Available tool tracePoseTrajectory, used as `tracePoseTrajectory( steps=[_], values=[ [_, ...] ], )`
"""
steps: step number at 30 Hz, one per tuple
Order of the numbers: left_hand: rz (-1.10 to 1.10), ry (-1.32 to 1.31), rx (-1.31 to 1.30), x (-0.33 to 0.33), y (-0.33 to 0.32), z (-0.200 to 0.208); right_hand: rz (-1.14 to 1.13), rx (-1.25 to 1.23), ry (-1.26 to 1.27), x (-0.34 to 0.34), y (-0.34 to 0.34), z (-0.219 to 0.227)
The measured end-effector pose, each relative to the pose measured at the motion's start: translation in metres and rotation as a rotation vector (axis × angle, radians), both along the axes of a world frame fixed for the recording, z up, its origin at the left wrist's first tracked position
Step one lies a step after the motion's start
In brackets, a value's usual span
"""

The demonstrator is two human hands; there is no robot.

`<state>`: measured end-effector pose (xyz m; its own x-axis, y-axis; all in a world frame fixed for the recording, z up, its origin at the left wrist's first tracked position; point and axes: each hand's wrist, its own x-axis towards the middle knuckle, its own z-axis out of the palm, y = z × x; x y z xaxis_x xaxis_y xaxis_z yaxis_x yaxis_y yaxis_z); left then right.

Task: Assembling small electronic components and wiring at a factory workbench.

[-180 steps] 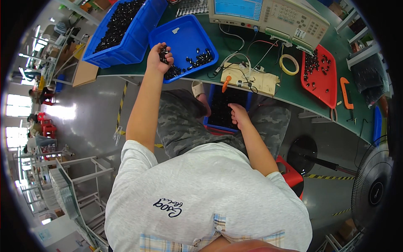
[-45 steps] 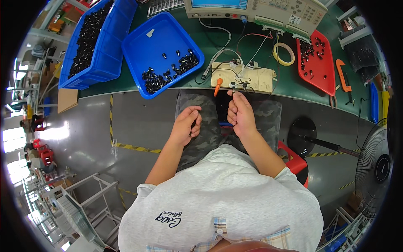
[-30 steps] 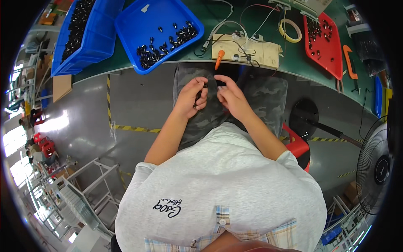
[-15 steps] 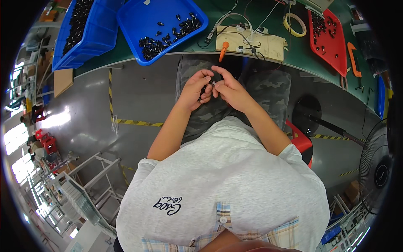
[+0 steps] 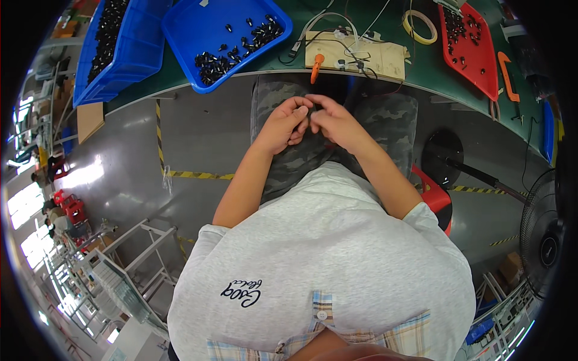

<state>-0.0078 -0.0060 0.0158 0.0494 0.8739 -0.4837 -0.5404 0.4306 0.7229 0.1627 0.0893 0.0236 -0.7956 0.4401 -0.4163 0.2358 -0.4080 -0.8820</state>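
Above my lap, my left hand (image 5: 284,127) and my right hand (image 5: 335,123) meet with their fingertips close together. The left fingers curl inward, thumb pressed against the index finger. Bent fingers and thumb of the right hand pinch beside them. Something small and dark shows faintly between the fingertips, too covered to name. Beyond the hands, an orange-handled tool (image 5: 317,61) rests at the edge of a pale wooden board (image 5: 391,60) with wires on it. Small black parts (image 5: 215,67) lie in a blue tray (image 5: 180,35) on the green table (image 5: 144,86).
A deep blue bin (image 5: 135,66) full of black parts stands at the far left. To the right are a tape roll (image 5: 431,30), a red tray (image 5: 486,57) with small dark parts and an orange tool (image 5: 507,78). A black fan (image 5: 545,243) stands on my right.
My fingers have shifted around what they hold, covering the small dark part glimpsed between them before. The right fingers are bent more. The view has moved slightly.
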Motion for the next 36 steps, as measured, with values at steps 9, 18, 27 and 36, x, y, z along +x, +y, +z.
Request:
tracePoseTrajectory(
  steps=[9,18,27,36],
  values=[
    [0.094,-0.482,0.1,-0.016,-0.005,-0.011,-0.659,-0.252,0.241,-0.013,0.01,0.019],
    [0.137,-0.396,0.001,-0.013,0.0,-0.002,-0.684,-0.434,0.325,-0.015,0.018,0.032],
    [0.153,-0.506,0.072,-0.015,-0.005,-0.006,-0.67,-0.533,0.359,-0.012,0.02,0.034],
    [0.19,-0.38,0.015,-0.009,-0.004,-0.006,-0.629,-0.519,0.305,-0.006,0.02,0.035]
  ],
)
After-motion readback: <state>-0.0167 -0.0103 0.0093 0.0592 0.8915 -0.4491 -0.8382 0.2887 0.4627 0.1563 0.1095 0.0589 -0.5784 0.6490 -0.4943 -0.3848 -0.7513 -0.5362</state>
